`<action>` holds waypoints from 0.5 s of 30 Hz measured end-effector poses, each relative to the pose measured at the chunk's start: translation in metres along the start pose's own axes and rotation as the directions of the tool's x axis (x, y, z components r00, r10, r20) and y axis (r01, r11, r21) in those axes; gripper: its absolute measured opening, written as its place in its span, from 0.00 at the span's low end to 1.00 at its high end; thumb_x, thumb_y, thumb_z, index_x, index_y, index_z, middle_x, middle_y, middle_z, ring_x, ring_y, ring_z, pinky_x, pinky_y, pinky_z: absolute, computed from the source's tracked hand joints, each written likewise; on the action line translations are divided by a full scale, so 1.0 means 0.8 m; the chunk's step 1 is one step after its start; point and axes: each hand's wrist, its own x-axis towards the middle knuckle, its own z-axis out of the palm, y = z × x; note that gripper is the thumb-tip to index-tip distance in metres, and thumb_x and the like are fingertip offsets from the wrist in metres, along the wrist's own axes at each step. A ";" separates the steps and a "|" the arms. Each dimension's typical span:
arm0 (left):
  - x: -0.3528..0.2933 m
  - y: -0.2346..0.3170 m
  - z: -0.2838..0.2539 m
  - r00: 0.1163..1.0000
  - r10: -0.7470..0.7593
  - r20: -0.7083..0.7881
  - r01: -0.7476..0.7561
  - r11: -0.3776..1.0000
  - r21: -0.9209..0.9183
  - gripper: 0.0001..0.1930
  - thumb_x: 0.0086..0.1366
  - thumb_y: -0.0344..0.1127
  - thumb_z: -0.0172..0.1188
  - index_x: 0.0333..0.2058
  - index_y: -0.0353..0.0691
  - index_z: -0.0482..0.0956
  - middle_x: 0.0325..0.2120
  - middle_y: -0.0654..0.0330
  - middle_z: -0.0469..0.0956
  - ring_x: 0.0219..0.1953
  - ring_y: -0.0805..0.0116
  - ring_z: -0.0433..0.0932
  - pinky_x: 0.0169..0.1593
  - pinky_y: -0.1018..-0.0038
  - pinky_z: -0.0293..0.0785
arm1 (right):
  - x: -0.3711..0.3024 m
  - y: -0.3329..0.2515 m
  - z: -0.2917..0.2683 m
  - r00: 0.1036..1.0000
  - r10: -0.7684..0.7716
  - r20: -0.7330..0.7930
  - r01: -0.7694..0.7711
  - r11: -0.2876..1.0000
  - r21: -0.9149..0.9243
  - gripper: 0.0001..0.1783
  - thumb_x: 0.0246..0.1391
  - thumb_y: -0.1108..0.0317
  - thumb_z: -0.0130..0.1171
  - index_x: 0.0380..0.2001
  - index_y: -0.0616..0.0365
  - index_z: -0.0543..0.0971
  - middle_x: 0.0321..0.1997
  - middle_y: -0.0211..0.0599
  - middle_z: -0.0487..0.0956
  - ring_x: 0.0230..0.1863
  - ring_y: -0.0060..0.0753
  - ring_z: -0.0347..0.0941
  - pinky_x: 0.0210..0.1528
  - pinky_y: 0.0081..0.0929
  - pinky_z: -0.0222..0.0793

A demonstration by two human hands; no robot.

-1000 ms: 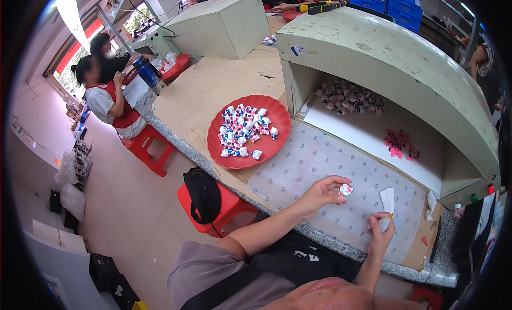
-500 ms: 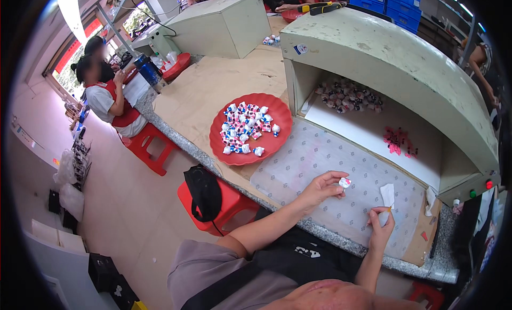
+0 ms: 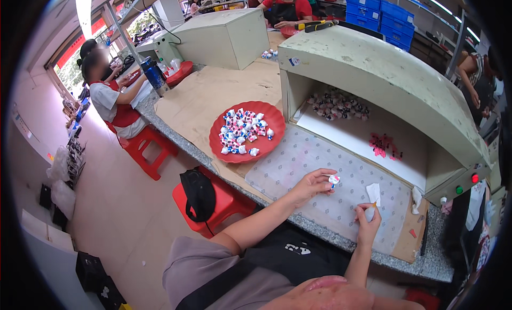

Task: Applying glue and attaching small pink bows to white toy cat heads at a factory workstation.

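Observation:
Between the thumb and fingertips of my left hand is a small white figurine with pink and blue paint, raised above the patterned white sheet. My right hand is closed around a small whitish squeeze bottle, its thin yellowish tip pointing up. Just beyond that tip lies a crumpled white tissue. The bottle tip and the figurine are apart. To the left of my left hand, a red scalloped plate holds many similar white, pink and blue figurines.
A pale green arched box stands open at the front, with a heap of figurines and pink pieces inside. A black bag rests on a red stool. A co-worker sits at the far left.
The figurine in my left hand has been turned, and its blue lower part now shows. My right hand still grips the bottle. The whole view has shifted slightly.

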 end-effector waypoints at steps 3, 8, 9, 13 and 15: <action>0.002 0.002 0.004 0.999 0.049 -0.003 -0.049 0.999 -0.014 0.22 0.54 0.27 0.53 0.49 0.40 0.62 0.36 0.61 0.70 0.35 0.74 0.71 0.40 0.80 0.67 | 0.005 0.003 -0.002 0.999 -0.024 -0.023 0.024 1.000 0.013 0.05 0.42 0.77 0.53 0.26 0.62 0.71 0.20 0.26 0.68 0.18 0.14 0.60 0.20 0.11 0.58; 0.011 -0.005 -0.004 0.999 0.049 0.009 -0.049 0.999 -0.016 0.20 0.54 0.26 0.52 0.47 0.37 0.63 0.36 0.61 0.70 0.36 0.74 0.71 0.39 0.80 0.67 | 0.009 0.012 -0.003 0.982 -0.159 -0.101 0.161 0.987 0.013 0.19 0.42 0.79 0.47 0.38 0.55 0.56 0.35 0.32 0.61 0.17 0.15 0.57 0.13 0.12 0.54; 0.011 -0.003 -0.002 0.999 0.053 0.004 -0.053 0.998 -0.025 0.19 0.53 0.25 0.52 0.46 0.37 0.63 0.36 0.61 0.70 0.35 0.73 0.71 0.39 0.79 0.67 | 0.010 0.013 -0.003 0.984 -0.152 -0.091 0.158 0.985 0.063 0.17 0.42 0.78 0.46 0.37 0.56 0.56 0.35 0.33 0.61 0.17 0.16 0.57 0.13 0.12 0.54; 0.009 0.005 0.000 0.997 0.058 -0.056 -0.060 0.998 -0.030 0.19 0.53 0.24 0.52 0.45 0.36 0.64 0.35 0.59 0.71 0.34 0.72 0.72 0.39 0.79 0.68 | 0.011 0.007 0.004 0.995 -0.098 -0.036 0.102 0.985 0.139 0.16 0.44 0.75 0.46 0.38 0.58 0.57 0.37 0.37 0.62 0.25 0.22 0.63 0.18 0.16 0.64; 0.008 0.010 0.002 0.996 0.053 -0.072 -0.055 0.998 -0.023 0.18 0.53 0.23 0.52 0.44 0.36 0.64 0.35 0.59 0.71 0.34 0.72 0.72 0.40 0.78 0.68 | 0.014 0.008 0.002 0.986 -0.156 -0.059 0.163 0.977 0.141 0.17 0.44 0.75 0.47 0.40 0.61 0.59 0.39 0.39 0.63 0.32 0.24 0.65 0.24 0.19 0.68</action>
